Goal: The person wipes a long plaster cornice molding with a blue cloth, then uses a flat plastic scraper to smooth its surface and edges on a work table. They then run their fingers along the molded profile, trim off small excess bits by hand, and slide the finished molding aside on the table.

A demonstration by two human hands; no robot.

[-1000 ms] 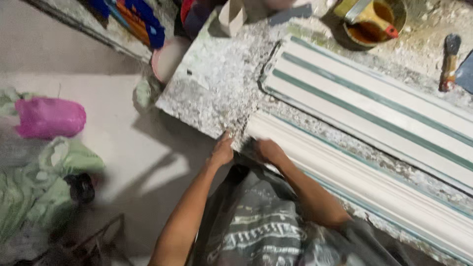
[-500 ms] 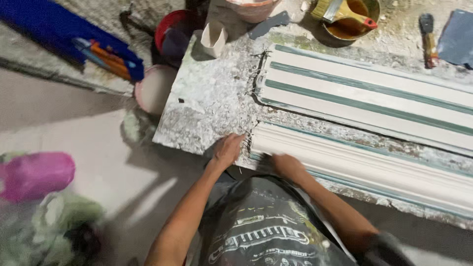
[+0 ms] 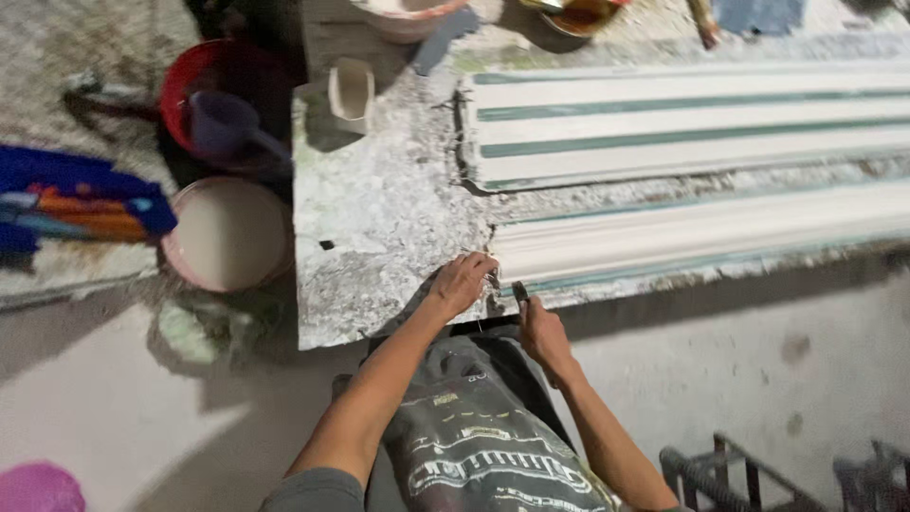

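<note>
A long white plaster moulding strip lies along the near edge of a plaster-spattered worktable. My left hand rests curled at the strip's near left end, fingers touching it. My right hand is just below that end, closed around a small dark tool whose tip meets the strip's edge. Beyond it lies a wider white strip with green stripes.
A small white cup stands on the table's far left corner. Left of the table sit a round pan of white plaster, a red basin with a purple scoop and blue-orange tools. A metal rack is at lower right.
The view has swung so the table sits more level and central. My hands stay at the strip's left end; my right hand has dropped below the edge with the tool.
</note>
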